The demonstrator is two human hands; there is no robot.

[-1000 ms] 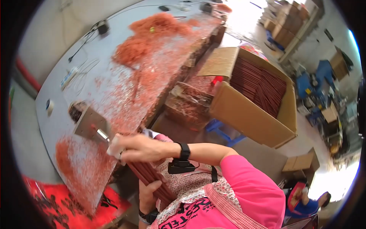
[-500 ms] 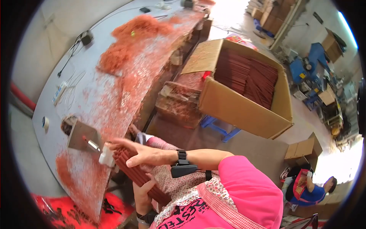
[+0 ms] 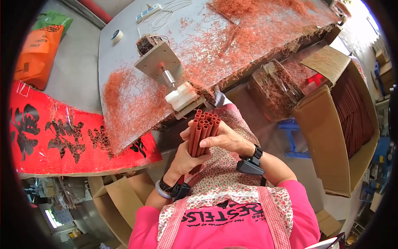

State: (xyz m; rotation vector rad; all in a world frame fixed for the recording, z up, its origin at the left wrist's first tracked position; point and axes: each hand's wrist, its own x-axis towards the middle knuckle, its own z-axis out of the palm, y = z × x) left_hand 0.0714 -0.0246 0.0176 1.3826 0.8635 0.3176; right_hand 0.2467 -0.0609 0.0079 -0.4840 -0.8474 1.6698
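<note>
Head view: mid-frame, below the tabletop (image 3: 123, 58) edge, with room rightward before the box (image 3: 321, 137), my left hand (image 3: 182, 159) and right hand (image 3: 228, 139) clasp hollow red tubes (image 3: 198, 135).

Clasped between my two hands is a bundle of slim, straight, brick-red tubes (image 3: 200, 135), packed side by side. Their round, hollow ends rise above my grip, showing dark openings, and sit slightly uneven. My left hand (image 3: 181, 158) wraps the bundle lower down; my right hand (image 3: 226, 139) steadies its right side, thumb against the front tubes. Below my left fingers, only a short stretch shows.
</note>
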